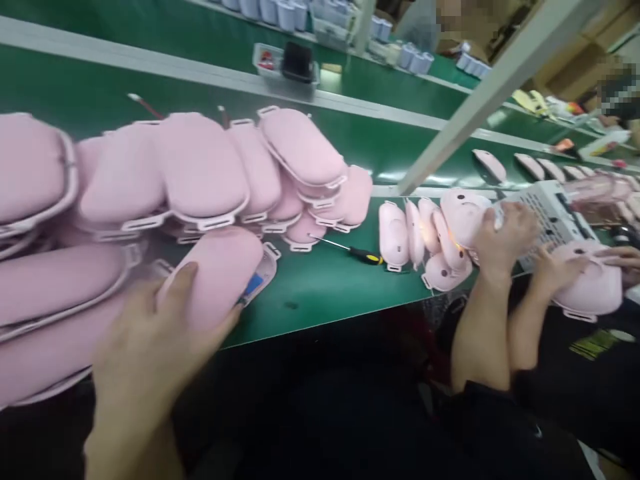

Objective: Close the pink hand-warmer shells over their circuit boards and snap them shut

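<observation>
My left hand (150, 353) grips a pink padded shell (220, 273) at the near edge of the green belt (320, 287), with one finger lying on top and the others curled under its right end. A blue part (253, 285) shows at that shell's underside. It lies against a big heap of the same pink shells (200, 167), which fills the left half of the view. My right hand is out of view.
A yellow-handled screwdriver (367, 255) lies on the belt right of the heap. Further right stands a smaller cluster of pink shells (425, 233). A neighbouring person's hands (505, 233) work there by a white tray (555, 213). A slanted grey post (480, 93) rises overhead.
</observation>
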The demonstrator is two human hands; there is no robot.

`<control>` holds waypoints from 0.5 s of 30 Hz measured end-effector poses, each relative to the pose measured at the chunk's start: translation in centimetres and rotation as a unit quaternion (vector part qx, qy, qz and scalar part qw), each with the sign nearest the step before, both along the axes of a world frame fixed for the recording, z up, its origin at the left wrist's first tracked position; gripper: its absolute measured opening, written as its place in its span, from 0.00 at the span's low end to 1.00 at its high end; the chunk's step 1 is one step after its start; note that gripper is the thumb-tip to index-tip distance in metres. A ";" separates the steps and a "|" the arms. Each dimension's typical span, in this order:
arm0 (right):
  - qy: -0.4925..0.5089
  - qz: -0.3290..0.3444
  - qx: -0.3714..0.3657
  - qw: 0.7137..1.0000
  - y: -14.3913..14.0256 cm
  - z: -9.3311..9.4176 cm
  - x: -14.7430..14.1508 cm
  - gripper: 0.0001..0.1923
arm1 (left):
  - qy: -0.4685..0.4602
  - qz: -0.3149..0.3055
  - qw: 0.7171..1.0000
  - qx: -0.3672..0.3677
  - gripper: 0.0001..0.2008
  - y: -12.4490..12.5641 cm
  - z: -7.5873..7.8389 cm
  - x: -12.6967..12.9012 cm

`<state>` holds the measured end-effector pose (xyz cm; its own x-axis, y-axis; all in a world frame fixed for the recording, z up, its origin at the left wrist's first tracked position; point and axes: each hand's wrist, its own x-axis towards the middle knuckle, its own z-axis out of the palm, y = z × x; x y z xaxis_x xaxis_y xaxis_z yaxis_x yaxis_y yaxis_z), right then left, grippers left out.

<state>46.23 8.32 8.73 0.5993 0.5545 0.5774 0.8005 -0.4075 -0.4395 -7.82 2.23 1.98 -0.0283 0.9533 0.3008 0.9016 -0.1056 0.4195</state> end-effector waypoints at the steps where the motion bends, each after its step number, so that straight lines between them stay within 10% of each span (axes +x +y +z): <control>1: -0.030 0.036 0.037 0.998 -0.3 -0.2 -1.8 0.21 | 0.039 0.033 0.999 -0.007 0.41 -0.3 0.0 0.2; 4: -0.110 0.317 0.113 0.935 -1.8 -1.2 -9.8 0.22 | 0.043 0.059 0.997 -0.013 0.45 -0.8 0.3 0.5; 7: -0.123 0.612 -0.009 0.782 -2.4 -2.2 -19.4 0.30 | 0.005 0.019 1.000 -0.020 0.51 -0.7 0.4 -0.2; 10: -0.177 0.695 -0.131 0.684 -1.5 -2.7 -25.9 0.52 | -0.012 -0.044 0.996 -0.072 0.52 -0.7 0.7 -0.9; 15: -0.210 0.719 -0.217 0.626 -1.3 -4.4 -27.9 0.59 | -0.140 -0.060 0.962 -0.227 0.53 0.1 1.0 -0.1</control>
<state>18.31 7.04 4.30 -0.8538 0.5055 0.1244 0.4847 0.8591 -0.1643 -7.89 2.32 2.99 0.0715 0.9861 -0.1498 0.7392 0.0484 0.6718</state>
